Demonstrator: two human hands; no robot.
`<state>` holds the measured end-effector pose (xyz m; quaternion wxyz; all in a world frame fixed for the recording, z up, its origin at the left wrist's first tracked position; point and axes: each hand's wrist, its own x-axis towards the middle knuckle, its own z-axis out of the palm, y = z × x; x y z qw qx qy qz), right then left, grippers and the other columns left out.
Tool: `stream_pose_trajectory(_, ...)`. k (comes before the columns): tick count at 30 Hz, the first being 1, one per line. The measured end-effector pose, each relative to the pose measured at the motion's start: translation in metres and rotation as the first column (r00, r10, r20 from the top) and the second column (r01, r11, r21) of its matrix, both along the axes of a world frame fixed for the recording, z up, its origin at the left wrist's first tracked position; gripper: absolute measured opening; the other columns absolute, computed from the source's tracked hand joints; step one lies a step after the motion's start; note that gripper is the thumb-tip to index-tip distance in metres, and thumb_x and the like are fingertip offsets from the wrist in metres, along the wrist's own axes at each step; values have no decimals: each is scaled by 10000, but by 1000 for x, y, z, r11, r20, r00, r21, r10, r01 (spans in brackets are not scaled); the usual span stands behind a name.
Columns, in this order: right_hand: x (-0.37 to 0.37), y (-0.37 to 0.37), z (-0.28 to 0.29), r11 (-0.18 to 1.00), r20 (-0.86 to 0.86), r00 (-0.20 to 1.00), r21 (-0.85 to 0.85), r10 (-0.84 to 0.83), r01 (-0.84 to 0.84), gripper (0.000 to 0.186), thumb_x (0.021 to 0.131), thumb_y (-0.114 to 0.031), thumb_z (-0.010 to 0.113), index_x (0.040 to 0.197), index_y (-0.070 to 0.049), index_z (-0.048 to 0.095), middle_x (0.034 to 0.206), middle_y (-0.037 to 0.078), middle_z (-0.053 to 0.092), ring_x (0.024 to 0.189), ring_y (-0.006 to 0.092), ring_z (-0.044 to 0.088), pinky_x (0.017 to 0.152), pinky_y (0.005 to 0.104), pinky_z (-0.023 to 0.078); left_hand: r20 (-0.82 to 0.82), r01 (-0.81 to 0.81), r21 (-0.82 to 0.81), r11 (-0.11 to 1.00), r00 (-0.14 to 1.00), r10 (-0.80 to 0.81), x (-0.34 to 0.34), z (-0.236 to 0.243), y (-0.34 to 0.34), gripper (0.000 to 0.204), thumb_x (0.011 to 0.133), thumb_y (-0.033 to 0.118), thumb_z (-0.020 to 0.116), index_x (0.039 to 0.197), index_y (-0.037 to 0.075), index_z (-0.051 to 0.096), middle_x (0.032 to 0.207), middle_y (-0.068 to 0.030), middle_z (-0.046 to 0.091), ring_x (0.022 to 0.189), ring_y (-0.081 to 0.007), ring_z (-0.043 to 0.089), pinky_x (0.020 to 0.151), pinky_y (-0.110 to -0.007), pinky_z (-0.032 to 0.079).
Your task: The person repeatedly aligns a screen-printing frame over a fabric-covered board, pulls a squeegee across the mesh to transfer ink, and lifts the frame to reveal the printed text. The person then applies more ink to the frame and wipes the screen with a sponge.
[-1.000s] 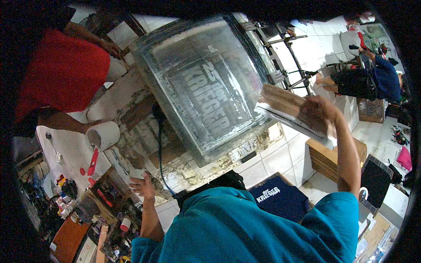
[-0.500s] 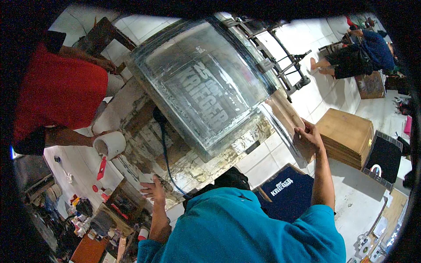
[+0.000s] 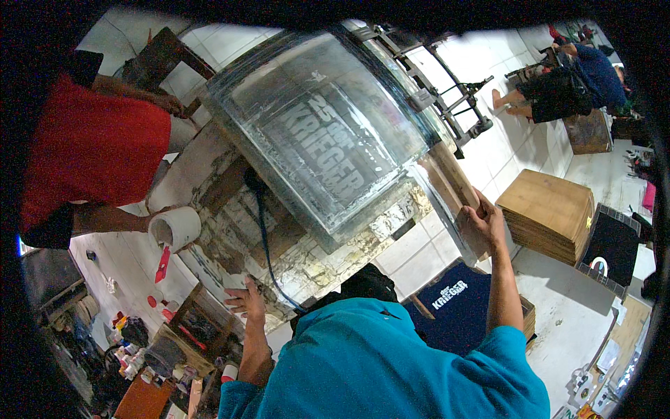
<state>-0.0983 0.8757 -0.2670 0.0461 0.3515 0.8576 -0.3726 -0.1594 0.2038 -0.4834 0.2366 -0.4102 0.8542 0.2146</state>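
My right hand (image 3: 487, 220) grips the outer edge of a long wooden board (image 3: 450, 188) with a pale inner edge. The board juts from the near right corner of a large framed printing screen (image 3: 317, 133). Pale block lettering shows through the screen's grey mesh. Over on the left, my left hand (image 3: 244, 300) holds nothing, its fingers spread, close to the stained worktop edge. Dark blue fabric (image 3: 453, 307) with a white print lies to my right, partly hidden by my arm and teal sleeve.
Metal clamp arms (image 3: 450, 91) stand beyond the screen. At left, a person in red (image 3: 105, 140) has an arm reaching to a white tub (image 3: 174, 229). A stack of brown boards (image 3: 548, 209) sits at right. Another person (image 3: 593, 80) is far right. Bottles (image 3: 129, 353) clutter the lower left.
My right hand and the wooden board have shifted slightly left and up in the view. The blue fabric shows a little differently beside my arm. My left hand stays spread in nearly the same place.
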Motion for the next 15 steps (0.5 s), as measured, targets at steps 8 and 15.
stream_pose_trajectory(8, -15, 56, 22, 965, 136, 987, -258, 83, -46, 740, 846, -361, 858, 1384, 74, 595, 1052, 76, 741, 918, 144, 664, 868, 313, 541, 293, 303, -953, -14, 908, -299, 20, -90, -24, 1120, 832, 933, 340, 1670, 241, 73, 1703, -236, 85, 1514, -493, 245, 1119, -657, 341)
stream_pose_trajectory(15, -145, 105, 103, 861, 340, 822, 61, 457, -504, 405, 933, -219, 751, 1284, -25, 699, 983, 43, 762, 878, 124, 668, 826, 321, 557, 437, 277, -863, -422, 829, -348, 38, -99, -37, 1050, 864, 920, 277, 1669, 264, 121, 1704, -210, 145, 1521, -501, 232, 1147, -589, 358)
